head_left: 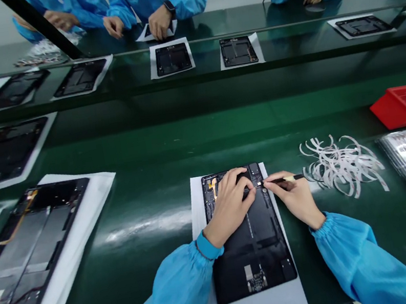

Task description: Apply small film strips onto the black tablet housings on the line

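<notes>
Both blue-sleeved arms reached forward; left hand (230, 202) lay flat, fingers spread, right hand (291, 194) pinched in a closed grip

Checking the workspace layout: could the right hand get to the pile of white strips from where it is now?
Probably yes: the right hand sits just left of the white strips, with only bare green table between, though it holds a thin tool.

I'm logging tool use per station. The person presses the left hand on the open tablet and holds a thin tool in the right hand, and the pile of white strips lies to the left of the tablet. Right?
Not quite. The head view shows the pile of white strips to the right of the open tablet, not the left. The rest stands: the left hand presses on the tablet, and the right hand holds a thin tool.
</notes>
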The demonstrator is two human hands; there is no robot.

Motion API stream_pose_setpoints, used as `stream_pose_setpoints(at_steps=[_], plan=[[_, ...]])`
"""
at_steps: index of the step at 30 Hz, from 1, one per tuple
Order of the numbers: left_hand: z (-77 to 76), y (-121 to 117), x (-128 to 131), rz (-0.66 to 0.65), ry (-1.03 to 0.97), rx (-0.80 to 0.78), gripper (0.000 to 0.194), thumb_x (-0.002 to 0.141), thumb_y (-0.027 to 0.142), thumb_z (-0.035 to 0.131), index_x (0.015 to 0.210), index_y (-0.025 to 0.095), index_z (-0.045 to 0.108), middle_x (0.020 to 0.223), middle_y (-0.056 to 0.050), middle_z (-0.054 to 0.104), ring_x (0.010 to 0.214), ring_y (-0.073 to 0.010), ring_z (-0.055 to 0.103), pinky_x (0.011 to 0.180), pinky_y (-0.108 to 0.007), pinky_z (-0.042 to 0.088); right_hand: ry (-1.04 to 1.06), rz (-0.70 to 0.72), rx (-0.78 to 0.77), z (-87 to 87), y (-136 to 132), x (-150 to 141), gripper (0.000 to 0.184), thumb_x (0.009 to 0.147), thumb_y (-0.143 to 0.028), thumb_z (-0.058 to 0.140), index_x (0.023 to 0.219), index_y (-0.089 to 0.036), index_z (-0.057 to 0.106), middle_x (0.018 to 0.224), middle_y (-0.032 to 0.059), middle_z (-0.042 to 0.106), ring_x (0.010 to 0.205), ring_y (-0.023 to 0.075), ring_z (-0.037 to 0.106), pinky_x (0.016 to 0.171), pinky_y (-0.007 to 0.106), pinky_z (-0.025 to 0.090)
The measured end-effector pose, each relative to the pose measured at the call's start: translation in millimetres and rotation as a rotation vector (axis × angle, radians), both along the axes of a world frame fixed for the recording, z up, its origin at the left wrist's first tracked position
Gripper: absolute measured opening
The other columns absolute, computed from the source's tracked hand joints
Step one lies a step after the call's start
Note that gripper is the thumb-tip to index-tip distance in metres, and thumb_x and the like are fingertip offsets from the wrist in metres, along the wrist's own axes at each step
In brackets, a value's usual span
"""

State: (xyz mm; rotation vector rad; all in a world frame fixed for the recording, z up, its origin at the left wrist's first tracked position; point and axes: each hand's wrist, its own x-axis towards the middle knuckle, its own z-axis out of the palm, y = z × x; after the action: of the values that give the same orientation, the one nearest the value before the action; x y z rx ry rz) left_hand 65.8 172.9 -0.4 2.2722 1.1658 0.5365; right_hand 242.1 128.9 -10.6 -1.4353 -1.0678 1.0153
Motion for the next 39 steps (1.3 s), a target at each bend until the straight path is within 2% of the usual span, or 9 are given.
stream_pose_setpoints(at_steps=[7,14,18,25,30,36,39], plan=[[2.3,0.7,2.3,0.040,-0.015,-0.020,0.006,0.088,0.017,0.057,0.085,0.023,0.058,0.129,-0.005,0.053,0.125,-0.0263,0.045,0.102,-0.045,0.038,-0.045,0.031,-0.014,1.6,-1.6,1.5,0.014,0.076,-0.034,0.074,0.078,-0.021,0.074,0.082,0.0053,0.075,0.079,0.0228,0.071,0.074,0.035,0.058],[2.7,2.2,3.1,0.046,-0.025,-0.023,0.008,0.087,0.016,0.059,0.084,0.023,0.058,0.128,-0.004,0.055,0.124,-0.0254,0.046,0.102,-0.044,0.038,-0.101,0.061,0.008,-1.0,-2.1,1.7,0.011,0.078,-0.032,0.073,0.080,-0.022,0.075,0.084,0.0046,0.076,0.082,0.0231,0.070,0.080,0.037,0.056],[2.5,2.0,2.4,0.051,-0.026,-0.027,0.009,0.087,0.015,0.060,0.083,0.023,0.058,0.128,-0.004,0.054,0.124,-0.0253,0.046,0.101,-0.044,0.038,-0.125,0.089,0.042,-2.1,-3.2,3.6,0.011,0.081,-0.032,0.071,0.082,-0.022,0.074,0.085,0.0046,0.074,0.082,0.0221,0.069,0.078,0.036,0.055],[1.9,2.2,2.8,0.058,-0.046,-0.028,0.009,0.086,0.016,0.061,0.082,0.022,0.058,0.127,-0.003,0.055,0.123,-0.0247,0.047,0.101,-0.043,0.038,-0.174,0.034,0.065,-1.2,-7.8,12.3,0.013,0.083,-0.032,0.069,0.079,-0.020,0.072,0.083,0.0049,0.072,0.081,0.0206,0.068,0.071,0.032,0.055],[2.5,2.2,3.3,0.079,-0.075,-0.030,0.010,0.084,0.014,0.062,0.082,0.022,0.058,0.125,-0.003,0.057,0.120,-0.0248,0.049,0.099,-0.042,0.039,-0.118,0.000,0.041,-0.5,-8.1,11.9,0.012,0.079,-0.032,0.073,0.077,-0.021,0.073,0.080,0.0045,0.074,0.077,0.0204,0.070,0.068,0.031,0.057],[0.9,3.8,6.5,0.083,-0.131,-0.047,0.011,0.082,0.012,0.062,0.083,0.022,0.058,0.122,-0.004,0.059,0.119,-0.0250,0.050,0.100,-0.043,0.038,-0.088,0.050,0.062,-4.5,-6.2,8.5,0.013,0.078,-0.035,0.074,0.077,-0.022,0.074,0.083,0.0051,0.075,0.082,0.0217,0.070,0.077,0.034,0.057],[4.3,4.9,3.1,0.107,-0.182,-0.057,0.011,0.084,0.014,0.061,0.090,0.023,0.059,0.122,-0.005,0.058,0.120,-0.0229,0.051,0.102,-0.040,0.040,-0.072,0.042,0.072,-3.4,-6.2,10.4,0.012,0.078,-0.034,0.074,0.078,-0.022,0.074,0.082,0.0046,0.074,0.082,0.0211,0.070,0.076,0.033,0.057]])
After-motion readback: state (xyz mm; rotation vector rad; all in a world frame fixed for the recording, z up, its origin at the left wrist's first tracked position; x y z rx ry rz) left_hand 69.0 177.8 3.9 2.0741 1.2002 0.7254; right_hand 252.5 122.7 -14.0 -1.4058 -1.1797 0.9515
